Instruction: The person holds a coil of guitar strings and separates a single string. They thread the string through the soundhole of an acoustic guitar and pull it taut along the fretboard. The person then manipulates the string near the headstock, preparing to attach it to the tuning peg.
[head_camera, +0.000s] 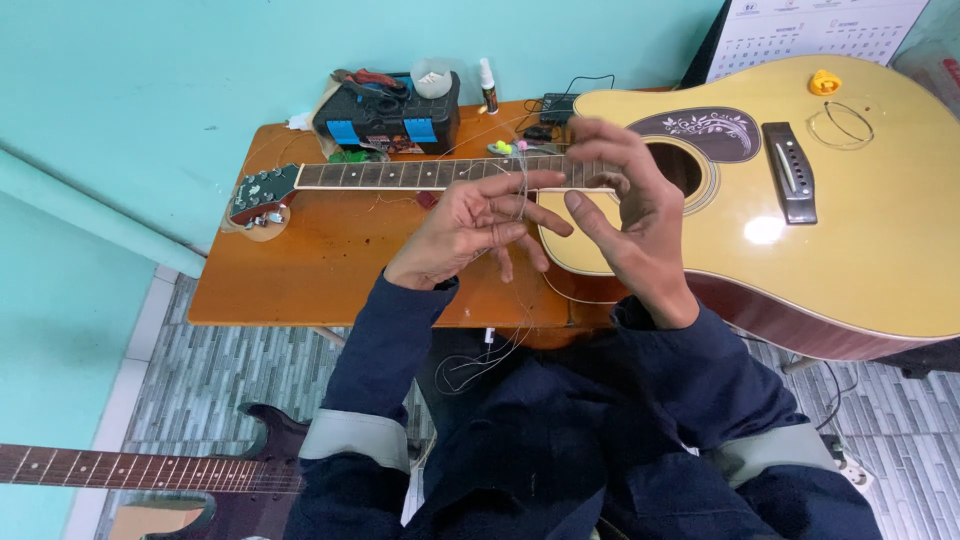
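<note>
Thin silvery guitar string (523, 190) pinched between our left hand (470, 225) and right hand (625, 205), fingers closed on it, above the yellow acoustic guitar (850, 230), orange wooden table (320, 260) at nine o'clock, black toolbox (390, 120) at eleven

We see a black toolbox (388, 122) with blue latches on the wooden table (320, 260), a small white bottle (488, 85) beside it, a wall calendar (815, 32) behind, and a dark electric guitar (150, 470) on the tiled floor (210, 375).
</note>
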